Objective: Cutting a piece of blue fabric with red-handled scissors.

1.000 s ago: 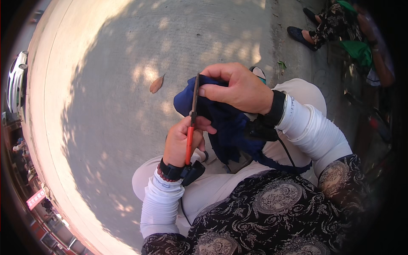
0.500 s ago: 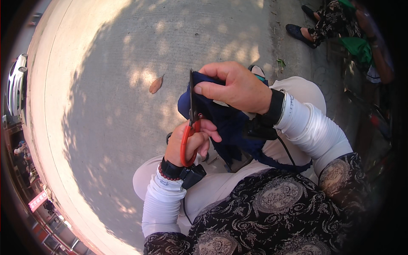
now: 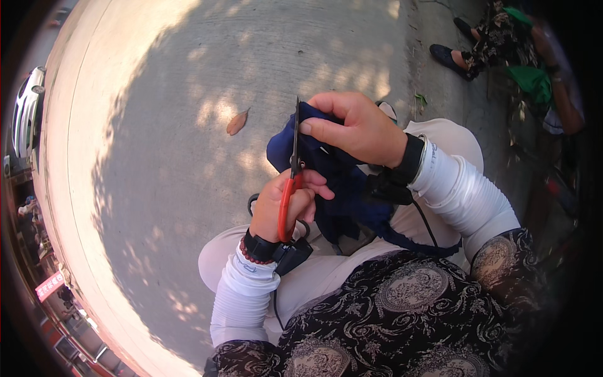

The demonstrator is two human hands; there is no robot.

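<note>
Scissors (image 3: 286,207) with orange-red handles and dark blades sit in my left hand (image 3: 270,204), the fingers through and around the handles. The blades point away from me along the left part of a dark blue cloth (image 3: 342,188). My right hand (image 3: 361,129) pinches the cloth's far edge between thumb and fingers, right beside the blade tips. From there the cloth hangs down over my lap, and a long strip of it lies across my right thigh. Whether the blades are closed on the fabric is hard to make out.
Grey concrete ground (image 3: 188,176) with tree shade lies ahead, with a dry brown leaf (image 3: 237,122) on it. At the upper right another person's dark shoe (image 3: 449,60) and a green cloth (image 3: 532,83) show. A white car (image 3: 27,113) is parked far left.
Both hands, with scissors and cloth, have shifted slightly right in the picture. The blades look narrower and stand more upright along the cloth.
</note>
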